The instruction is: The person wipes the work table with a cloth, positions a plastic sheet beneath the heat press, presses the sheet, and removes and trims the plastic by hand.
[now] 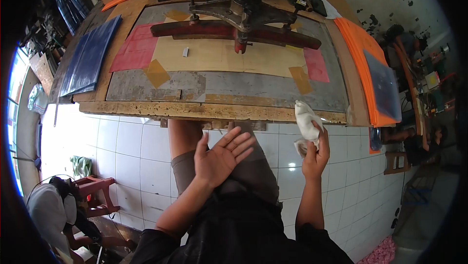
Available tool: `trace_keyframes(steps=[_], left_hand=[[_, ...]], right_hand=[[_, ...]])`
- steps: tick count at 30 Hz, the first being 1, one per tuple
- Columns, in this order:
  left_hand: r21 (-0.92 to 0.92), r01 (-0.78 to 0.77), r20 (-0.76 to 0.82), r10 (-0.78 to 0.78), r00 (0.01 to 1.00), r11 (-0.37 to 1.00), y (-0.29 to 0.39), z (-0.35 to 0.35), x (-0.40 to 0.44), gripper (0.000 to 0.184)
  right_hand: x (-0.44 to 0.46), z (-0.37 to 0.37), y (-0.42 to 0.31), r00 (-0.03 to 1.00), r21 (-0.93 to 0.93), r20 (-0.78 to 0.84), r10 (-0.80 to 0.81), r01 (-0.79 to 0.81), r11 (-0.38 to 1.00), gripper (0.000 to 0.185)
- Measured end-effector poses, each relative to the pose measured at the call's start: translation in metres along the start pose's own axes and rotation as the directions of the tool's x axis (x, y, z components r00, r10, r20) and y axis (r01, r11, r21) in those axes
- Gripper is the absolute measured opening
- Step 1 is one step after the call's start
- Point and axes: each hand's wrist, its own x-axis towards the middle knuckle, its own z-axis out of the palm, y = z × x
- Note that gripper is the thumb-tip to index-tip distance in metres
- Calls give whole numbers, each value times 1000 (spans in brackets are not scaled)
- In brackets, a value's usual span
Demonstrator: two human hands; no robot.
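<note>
My left hand (220,157) is over my lap, palm up, its fingers spread and nothing in it. My right hand (316,156) grips a bunched white cloth (307,121) at the front edge of the work table, toward its right end. The cloth's upper end reaches over the wooden edge (214,110); a loose fold hangs beside my fingers. Ahead of both hands, a press with a dark red bar (195,31) stands above a yellowish sheet (204,58) on the grey board (185,83). A small white piece (185,52) lies on that sheet.
Dark blue plastic sheets (92,57) lie at the table's left. Orange folders (358,54) are stacked on the right, under a clear bluish sheet (382,78). Pink sheets (134,47) and brown tape (156,73) flank the yellowish sheet. Other people sit at lower left (53,205) and far right (424,147).
</note>
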Motion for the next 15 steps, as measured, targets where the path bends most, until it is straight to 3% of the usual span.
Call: trace_keyframes(steps=[2, 3, 6, 8, 10, 12, 15], left_hand=[[-107, 61, 26, -59, 998, 992, -20, -23, 16, 91], [-79, 116, -50, -120, 992, 990, -26, -17, 24, 76], [3, 214, 27, -214, 976, 977, -45, -40, 47, 63], [155, 171, -28, -169, 985, 973, -59, -33, 60, 57], [357, 86, -123, -45, 991, 930, -75, -17, 70, 57], [157, 58, -83, -45, 996, 986, -78, -9, 67, 59], [87, 100, -28, -98, 995, 991, -72, 20, 62, 71]], right_hand=[[-1, 6, 2, 997, 121, -6, 71, -70, 990, 44], [-1, 9, 3, 997, 153, 18, 79, -81, 985, 44], [-3, 15, 0, 990, 258, 90, 111, -130, 957, 44], [-6, 19, -10, 981, 342, 130, 143, -180, 922, 45], [-3, 23, -34, 987, 158, 160, -28, 3, 987, 47], [-11, 32, -36, 934, -40, 216, -283, 298, 954, 44], [-13, 31, -46, 830, -226, 415, -374, 492, 841, 41]])
